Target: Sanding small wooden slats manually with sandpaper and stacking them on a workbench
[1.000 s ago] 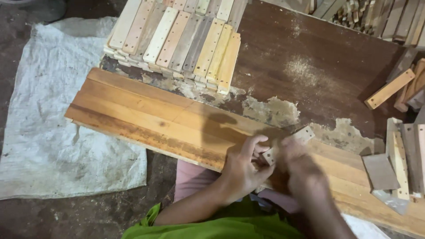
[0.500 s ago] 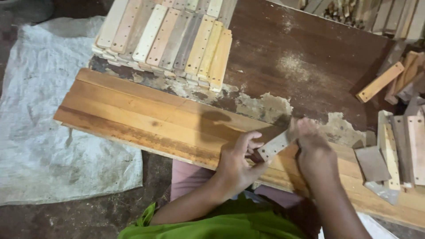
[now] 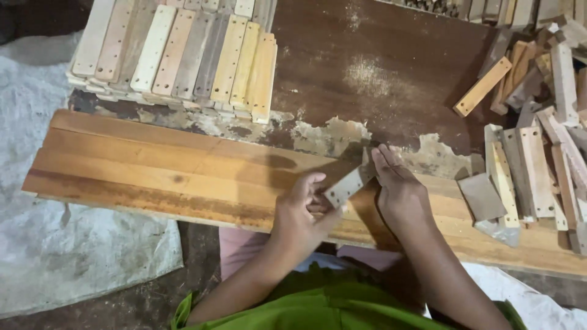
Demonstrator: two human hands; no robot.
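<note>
My left hand point(image 3: 301, 215) pinches the near end of a short wooden slat with drilled holes point(image 3: 346, 186), held tilted above the long orange plank point(image 3: 153, 171). My right hand point(image 3: 398, 190) lies against the slat's far end, fingers together and pointing away from me; a grip by that hand cannot be made out. Both hands hover over the plank's middle, just in front of my green shirt.
A neat stack of similar drilled slats point(image 3: 183, 55) lies at the back left on the dark worn tabletop point(image 3: 379, 61). A loose pile of slats point(image 3: 538, 146) and a grey sanding piece point(image 3: 482, 195) sit at the right. A white sack cloth point(image 3: 61, 256) covers the floor at left.
The slat has been lifted and moved right, with both hands shifting a little rightward along the plank. The right hand now rests at the slat's far end.
</note>
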